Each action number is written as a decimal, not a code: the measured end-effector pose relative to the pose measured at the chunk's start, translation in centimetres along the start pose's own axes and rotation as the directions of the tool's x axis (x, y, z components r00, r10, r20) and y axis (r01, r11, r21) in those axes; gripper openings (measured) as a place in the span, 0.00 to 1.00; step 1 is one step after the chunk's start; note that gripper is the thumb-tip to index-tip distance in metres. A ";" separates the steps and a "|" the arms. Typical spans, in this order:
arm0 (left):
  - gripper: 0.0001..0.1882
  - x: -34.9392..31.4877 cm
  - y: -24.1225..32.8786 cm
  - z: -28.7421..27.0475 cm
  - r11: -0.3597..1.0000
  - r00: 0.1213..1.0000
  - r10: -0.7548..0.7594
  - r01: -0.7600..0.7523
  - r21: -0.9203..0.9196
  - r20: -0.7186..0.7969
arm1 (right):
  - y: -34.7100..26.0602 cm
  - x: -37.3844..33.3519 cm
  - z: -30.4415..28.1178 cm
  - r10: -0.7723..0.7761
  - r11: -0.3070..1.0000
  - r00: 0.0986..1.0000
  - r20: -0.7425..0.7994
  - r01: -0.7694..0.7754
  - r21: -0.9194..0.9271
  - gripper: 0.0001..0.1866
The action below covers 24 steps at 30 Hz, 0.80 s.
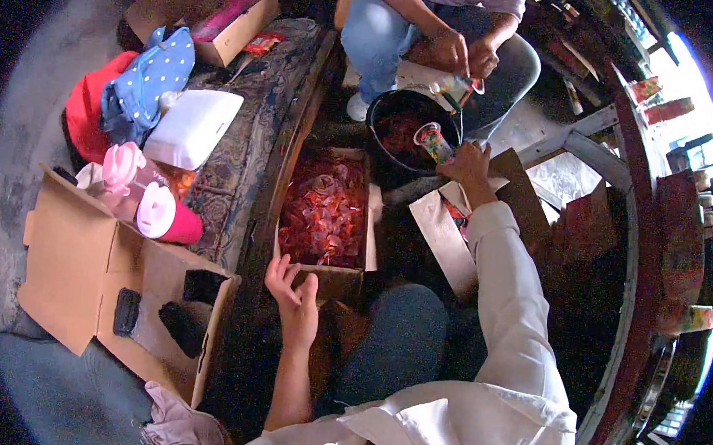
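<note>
My right hand reaches out over the near right rim of a black bucket. Its fingers grip the base of a clear plastic cup with a colourful print, tilted so that its mouth points up and left. Dark reddish contents lie in the bucket, too dim to make out. My left hand is held with fingers apart at the near left corner of a cardboard box. Many small, shiny, clear and reddish plastic pieces fill that box. Nothing shows in the left hand.
Across the bucket, a seated person's hands hold another printed cup. An open carton stands below my right forearm. To the left are a patterned bench, a pink tumbler, a polka-dot bag and a cardboard box.
</note>
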State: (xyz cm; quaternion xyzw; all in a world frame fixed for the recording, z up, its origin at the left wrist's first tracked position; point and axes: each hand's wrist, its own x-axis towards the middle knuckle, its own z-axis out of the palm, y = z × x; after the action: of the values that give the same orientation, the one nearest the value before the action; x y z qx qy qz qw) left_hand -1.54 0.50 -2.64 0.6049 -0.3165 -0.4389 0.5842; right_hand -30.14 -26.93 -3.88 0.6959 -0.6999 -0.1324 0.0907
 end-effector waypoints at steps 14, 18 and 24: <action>0.34 0.2 0.3 -0.5 0.997 0.997 -0.079 0.079 0.021 -0.003 | -1.0 2.4 0.4 0.018 0.997 0.976 0.216 -0.034 0.069 0.31; 0.34 0.2 -0.1 -0.2 0.997 0.997 -0.072 0.072 0.003 -0.005 | -0.2 1.4 3.4 0.021 0.998 0.978 0.206 -0.033 0.055 0.31; 0.34 0.2 -0.1 -1.1 0.995 1.000 -0.001 -0.001 0.095 0.018 | -1.8 -0.9 3.7 0.104 0.970 0.976 0.191 -0.142 0.198 0.37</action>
State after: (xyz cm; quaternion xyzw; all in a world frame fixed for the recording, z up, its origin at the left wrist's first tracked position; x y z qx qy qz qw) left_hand -0.54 0.82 -2.86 0.6281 -0.3422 -0.4286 0.5520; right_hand -29.55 -25.80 -7.89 0.6419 -0.7573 -0.1140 -0.0387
